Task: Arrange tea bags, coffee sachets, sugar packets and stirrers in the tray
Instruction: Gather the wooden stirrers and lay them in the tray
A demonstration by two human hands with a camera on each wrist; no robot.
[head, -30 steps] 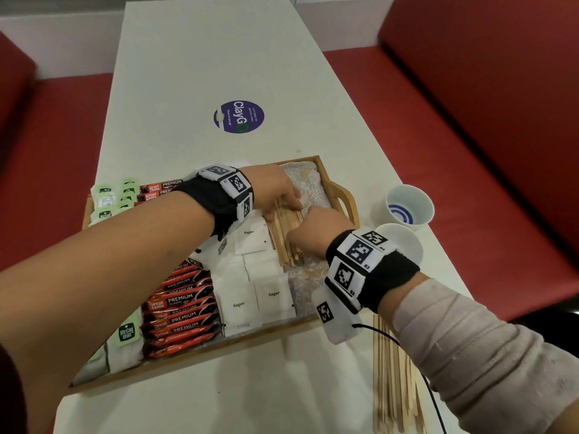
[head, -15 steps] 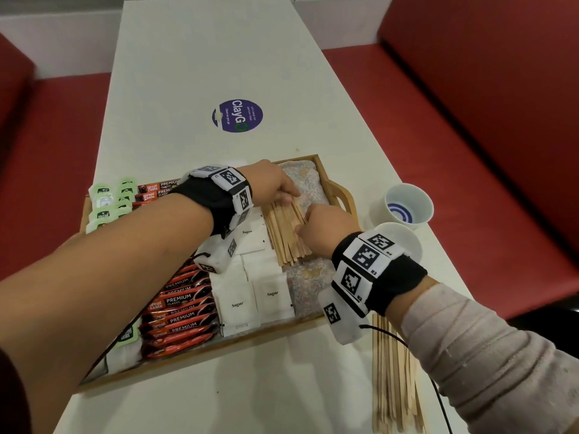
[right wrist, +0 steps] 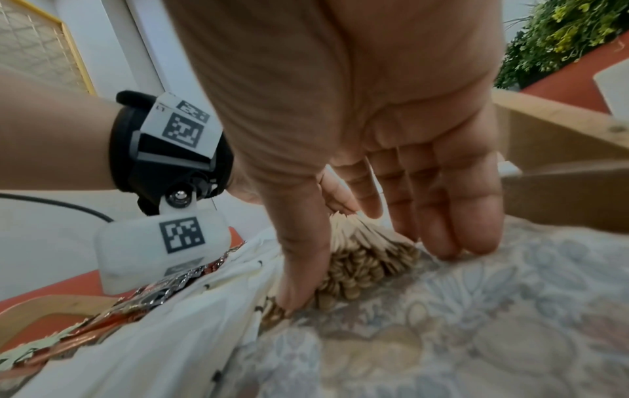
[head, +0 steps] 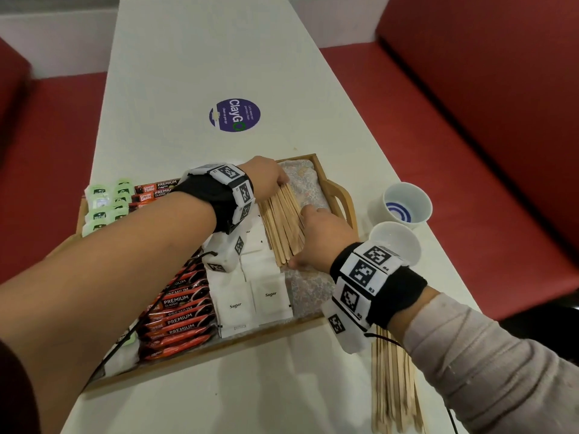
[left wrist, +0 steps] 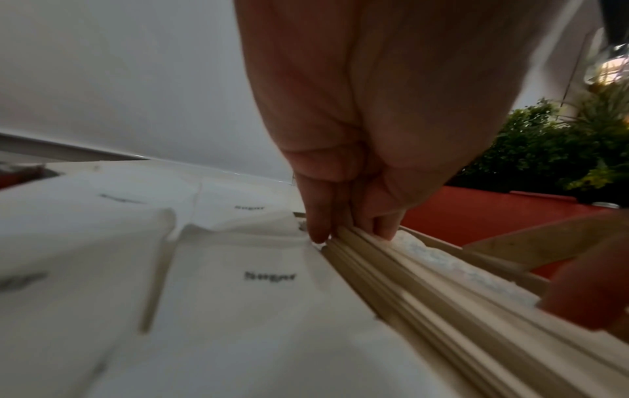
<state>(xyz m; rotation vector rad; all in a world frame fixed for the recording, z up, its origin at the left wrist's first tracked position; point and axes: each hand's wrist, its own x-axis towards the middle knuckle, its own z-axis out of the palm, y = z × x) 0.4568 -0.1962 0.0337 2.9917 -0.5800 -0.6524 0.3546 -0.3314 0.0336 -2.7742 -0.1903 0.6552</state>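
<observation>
In tray: "Sugar" packets, "PREMIUM" sachets.

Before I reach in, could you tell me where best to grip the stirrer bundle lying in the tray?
Probably across its middle, from above. The stirrer bundle lies flat on the tray's cloth, sugar packets close on one side; the left hand and right hand already occupy its ends.

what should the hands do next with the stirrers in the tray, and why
Probably press inward from both ends to square the stirrers into a tight bundle. They fan out at the near end beside the sugar packets, with the left hand at the far tips and the right hand, fingers straight, cupping the near ends. More stirrers on the table have yet to go into the tray.
</observation>
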